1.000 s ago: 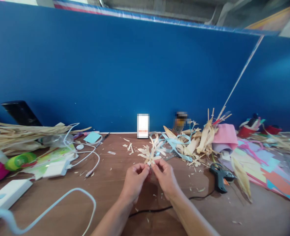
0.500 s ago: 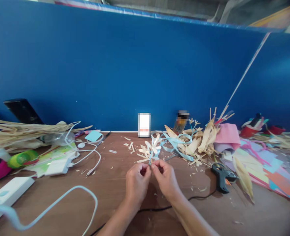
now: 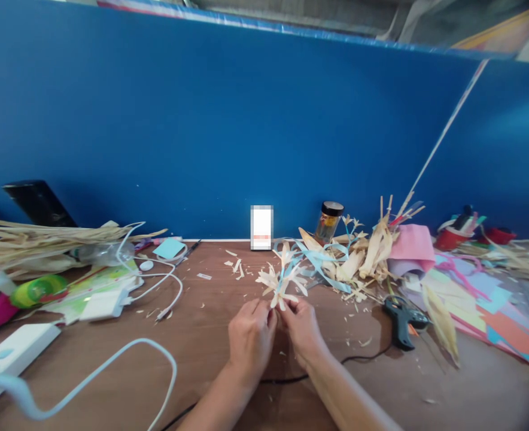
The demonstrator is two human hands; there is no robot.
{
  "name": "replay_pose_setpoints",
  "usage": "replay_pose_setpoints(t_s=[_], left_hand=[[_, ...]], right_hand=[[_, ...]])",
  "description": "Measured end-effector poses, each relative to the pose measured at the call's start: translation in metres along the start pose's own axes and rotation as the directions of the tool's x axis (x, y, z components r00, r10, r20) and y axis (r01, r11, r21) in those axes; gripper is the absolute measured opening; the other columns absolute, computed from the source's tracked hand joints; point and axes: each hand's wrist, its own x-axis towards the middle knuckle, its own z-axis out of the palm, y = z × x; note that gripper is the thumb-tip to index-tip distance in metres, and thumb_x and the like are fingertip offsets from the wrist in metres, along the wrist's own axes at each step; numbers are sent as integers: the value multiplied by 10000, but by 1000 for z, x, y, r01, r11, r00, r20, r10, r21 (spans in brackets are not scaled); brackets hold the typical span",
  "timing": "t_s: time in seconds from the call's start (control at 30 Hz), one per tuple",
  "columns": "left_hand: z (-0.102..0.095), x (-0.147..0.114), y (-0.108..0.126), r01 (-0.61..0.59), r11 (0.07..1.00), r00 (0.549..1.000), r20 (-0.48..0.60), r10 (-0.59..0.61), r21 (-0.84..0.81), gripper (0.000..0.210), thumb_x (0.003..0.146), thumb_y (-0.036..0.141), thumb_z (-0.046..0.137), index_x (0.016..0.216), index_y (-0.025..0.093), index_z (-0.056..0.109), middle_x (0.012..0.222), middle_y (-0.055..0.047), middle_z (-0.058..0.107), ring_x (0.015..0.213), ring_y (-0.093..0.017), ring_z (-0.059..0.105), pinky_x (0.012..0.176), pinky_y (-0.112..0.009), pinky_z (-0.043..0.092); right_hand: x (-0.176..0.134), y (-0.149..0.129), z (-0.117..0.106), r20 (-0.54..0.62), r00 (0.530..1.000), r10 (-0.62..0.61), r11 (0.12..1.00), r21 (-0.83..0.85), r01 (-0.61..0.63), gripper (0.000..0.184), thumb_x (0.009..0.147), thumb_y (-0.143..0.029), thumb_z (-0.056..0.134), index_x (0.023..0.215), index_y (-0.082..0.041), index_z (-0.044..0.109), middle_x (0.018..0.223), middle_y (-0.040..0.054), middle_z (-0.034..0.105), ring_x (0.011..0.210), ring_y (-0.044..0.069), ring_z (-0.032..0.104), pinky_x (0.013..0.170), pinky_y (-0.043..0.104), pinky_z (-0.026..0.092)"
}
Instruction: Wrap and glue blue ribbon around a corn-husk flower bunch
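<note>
A spray of cream husk flowers [image 3: 271, 279] with pale blue stems rises just beyond my fingertips, its lower petals hanging in front of them. My left hand [image 3: 250, 332] is closed in a pinch at the base of the spray. Opposite it, my right hand [image 3: 304, 330] is also closed, thumb and fingers pinched at the base beside the lower petals. The stem end is hidden between the fingers. Light blue ribbon strips [image 3: 322, 263] lie right behind the flowers, next to dried corn husks [image 3: 374, 254].
A black glue gun [image 3: 403, 323] lies to the right, its cord [image 3: 286, 379] running under my wrists. Coloured paper [image 3: 509, 329] covers the right side. A lidded jar [image 3: 330, 222] stands near the blue partition [image 3: 246, 120]. On the left are a power strip [image 3: 17, 359], white cables and a charger [image 3: 105, 303].
The flower spray has turned in my fingers, so its petals now spread lower and nearer to me. Both hands stay together at its base.
</note>
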Motion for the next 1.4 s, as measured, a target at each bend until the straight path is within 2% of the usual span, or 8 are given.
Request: replay_pose_setpoints(t_s=[0.1, 0.2, 0.3, 0.4, 0.53, 0.73, 1.17, 1.4], left_hand=[[-1, 0, 3, 5, 996, 1000, -1, -5, -88, 207, 803, 202, 435, 723, 179, 625, 652, -58, 589, 665, -166, 532, 627, -246, 385], [-3, 4, 6, 164, 893, 986, 68, -149, -418, 205, 802, 257, 455, 826, 184, 645, 755, -68, 630, 710, -165, 555, 676, -256, 412], [-6, 11, 7, 472, 485, 870, 303, -388, -736, 240, 758, 357, 518, 819, 160, 641, 748, -52, 644, 640, -144, 566, 623, -249, 445], [-9, 16, 4, 655, 55, 692, 570, -443, -754, 259, 644, 382, 641, 709, 132, 624, 628, -17, 618, 526, -102, 535, 539, -220, 448], [-11, 17, -2, 720, -179, 589, 727, -354, -670, 236, 581, 324, 712, 678, 133, 613, 594, 13, 590, 476, -55, 502, 503, -185, 457], [-13, 15, -7, 736, -268, 586, 784, -208, -621, 186, 624, 269, 703, 663, 112, 612, 621, 5, 569, 470, -23, 480, 479, -142, 466], [-12, 16, -12, 778, -300, 527, 833, -167, -552, 145, 650, 232, 682, 675, 108, 610, 584, 9, 546, 461, -27, 471, 482, -154, 476], [-7, 15, -1, 707, -155, 600, 702, -384, -690, 206, 598, 281, 694, 602, 108, 582, 524, 32, 513, 446, -34, 425, 463, -155, 411]], right_hand=[[3, -2, -1, -7, 1000, 10, 999, 36, -10, 286, 680, -386, 593, 751, -112, 628, 599, 15, 575, 614, 145, 502, 555, 245, 403], [5, -11, -4, 16, 998, 54, 996, 76, -55, 279, 677, -401, 608, 699, -123, 594, 562, -13, 517, 538, 102, 436, 482, 205, 346], [6, -19, -6, 91, 994, 65, 992, 101, -74, 271, 697, -404, 600, 655, -143, 539, 523, -54, 422, 471, 62, 321, 427, 179, 254], [5, -22, -6, 134, 990, 44, 993, 102, -58, 289, 675, -420, 619, 635, -150, 522, 527, -59, 409, 480, 64, 315, 426, 180, 245], [3, -22, -6, 129, 991, 43, 994, 93, -55, 317, 640, -454, 634, 645, -152, 541, 536, -53, 451, 483, 71, 347, 432, 188, 267], [5, -23, -9, 141, 988, 66, 996, 58, -74, 274, 663, -419, 628, 679, -157, 550, 538, -53, 472, 484, 75, 371, 437, 190, 275], [9, -18, -13, 199, 977, 72, 992, 90, -91, 231, 662, -351, 648, 751, -166, 542, 621, -48, 490, 536, 76, 400, 458, 182, 292], [9, -16, -11, 233, 964, 126, 989, 50, -141, 249, 674, -385, 623, 690, -153, 534, 547, -59, 438, 473, 56, 324, 420, 175, 236]])
